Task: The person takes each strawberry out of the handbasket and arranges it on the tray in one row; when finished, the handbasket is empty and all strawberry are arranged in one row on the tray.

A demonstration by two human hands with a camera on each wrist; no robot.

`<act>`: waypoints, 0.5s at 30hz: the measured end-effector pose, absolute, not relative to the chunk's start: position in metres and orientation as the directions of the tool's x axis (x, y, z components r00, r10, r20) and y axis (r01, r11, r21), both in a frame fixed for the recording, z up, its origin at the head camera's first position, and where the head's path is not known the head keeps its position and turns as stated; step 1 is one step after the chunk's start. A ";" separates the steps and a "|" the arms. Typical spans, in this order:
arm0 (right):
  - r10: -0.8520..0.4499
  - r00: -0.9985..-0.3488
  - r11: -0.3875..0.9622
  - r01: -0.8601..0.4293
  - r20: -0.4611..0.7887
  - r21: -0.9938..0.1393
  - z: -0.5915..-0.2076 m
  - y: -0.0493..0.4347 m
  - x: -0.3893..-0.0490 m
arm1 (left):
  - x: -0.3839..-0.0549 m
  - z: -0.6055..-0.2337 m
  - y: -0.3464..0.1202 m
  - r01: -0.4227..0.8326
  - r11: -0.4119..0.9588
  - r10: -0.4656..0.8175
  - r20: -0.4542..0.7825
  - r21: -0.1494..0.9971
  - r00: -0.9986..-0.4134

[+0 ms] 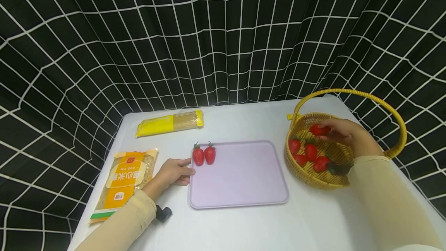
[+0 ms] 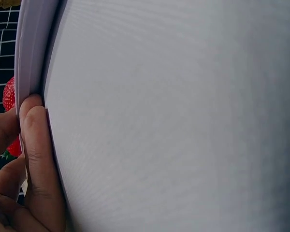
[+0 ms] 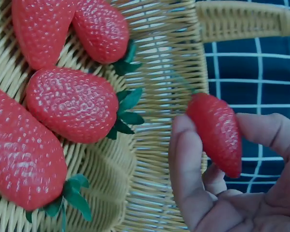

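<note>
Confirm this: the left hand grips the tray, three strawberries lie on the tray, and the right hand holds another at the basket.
The count is wrong: the head view shows two strawberries on the tray, not three. The left hand grips the tray, and the right hand holds another strawberry at the basket.

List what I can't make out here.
- Head view: near right side of the basket, behind the right sleeve.
- Head view: yellow thing beside the basket, too small to identify.
- Left wrist view: most of the strawberries on the tray, behind its rim and the left fingers.
- Right wrist view: upper end of the top-left strawberry, cut off by the edge.
</note>
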State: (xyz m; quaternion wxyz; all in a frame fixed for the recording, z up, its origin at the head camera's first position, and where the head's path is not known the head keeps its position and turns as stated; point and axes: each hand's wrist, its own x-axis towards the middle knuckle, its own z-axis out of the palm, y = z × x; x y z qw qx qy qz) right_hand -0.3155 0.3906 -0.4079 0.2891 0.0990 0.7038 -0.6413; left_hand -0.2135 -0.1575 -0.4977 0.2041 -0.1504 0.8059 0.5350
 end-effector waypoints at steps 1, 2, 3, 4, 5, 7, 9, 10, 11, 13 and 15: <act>-0.239 -0.817 0.131 0.508 -0.524 -0.851 -0.405 0.391 -0.313 | -0.213 -0.498 -0.158 -0.461 0.381 -0.023 -0.490 0.801 -0.871; -0.255 -0.820 0.112 0.501 -0.512 -0.858 -0.403 0.390 -0.309 | -0.213 -0.498 -0.158 -0.461 0.384 -0.023 -0.491 0.800 -0.871; -0.273 -0.820 0.093 0.498 -0.503 -0.862 -0.400 0.390 -0.306 | -0.213 -0.498 -0.158 -0.462 0.390 -0.024 -0.492 0.797 -0.870; -0.299 -0.817 0.083 0.492 -0.493 -0.866 -0.398 0.389 -0.303 | -0.213 -0.499 -0.158 -0.462 0.395 -0.025 -0.493 0.794 -0.870; -0.318 -0.815 0.071 0.489 -0.484 -0.869 -0.396 0.388 -0.300 | -0.213 -0.499 -0.159 -0.462 0.398 -0.025 -0.494 0.793 -0.869; -0.362 -0.806 0.082 0.473 -0.468 -0.877 -0.392 0.383 -0.294 | -0.213 -0.499 -0.159 -0.463 0.401 -0.028 -0.494 0.791 -0.869; -0.413 -0.791 0.115 0.446 -0.451 -0.888 -0.389 0.376 -0.289 | -0.213 -0.499 -0.160 -0.463 0.400 -0.029 -0.494 0.791 -0.869; -0.445 -0.781 0.135 0.425 -0.438 -0.895 -0.388 0.372 -0.287 | -0.213 -0.499 -0.160 -0.462 0.399 -0.028 -0.493 0.792 -0.869; -0.475 -0.770 0.156 0.403 -0.426 -0.902 -0.386 0.366 -0.285 | -0.213 -0.499 -0.159 -0.461 0.399 -0.028 -0.492 0.793 -0.870; -0.544 -0.737 0.208 0.344 -0.401 -0.916 -0.384 0.353 -0.283 | -0.214 -0.500 -0.159 -0.457 0.402 -0.025 -0.490 0.793 -0.871; -0.582 -0.714 0.248 0.300 -0.390 -0.921 -0.383 0.335 -0.281 | -0.214 -0.500 -0.159 -0.454 0.403 -0.021 -0.488 0.794 -0.872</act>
